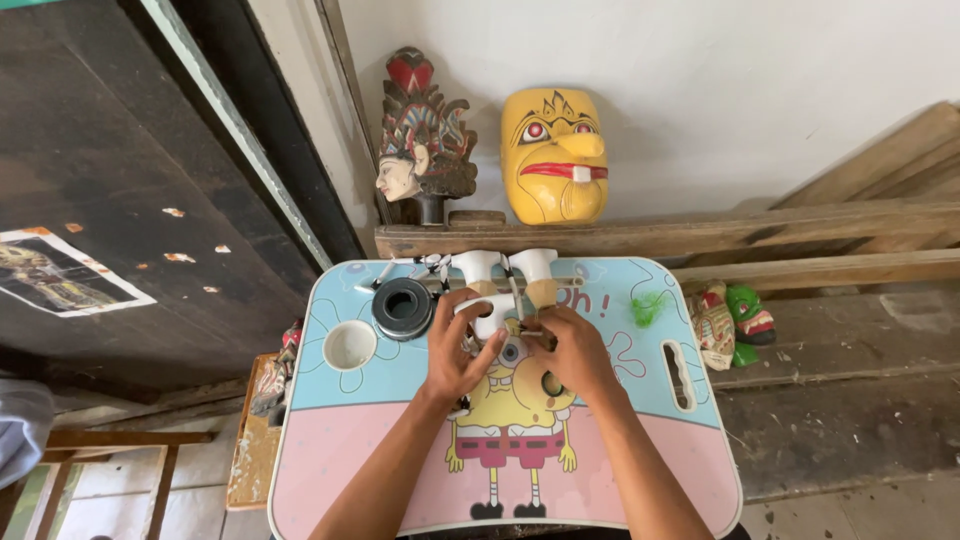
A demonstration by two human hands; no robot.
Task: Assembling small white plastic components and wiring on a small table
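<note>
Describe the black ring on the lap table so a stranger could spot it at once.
Find the pastel cartoon lap table. Near its far left corner, beside the left hand, lies the black ring. Unlike the white cup hole next to it, it is dark, thick and raised.

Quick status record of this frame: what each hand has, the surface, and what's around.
left hand: grips a white piece
right hand: fingertips pinched at that piece; anything held is hidden
surface: cartoon lap table
on table: black ring, white cup, two white stands, green tuft
behind: yellow mask, carved head
</note>
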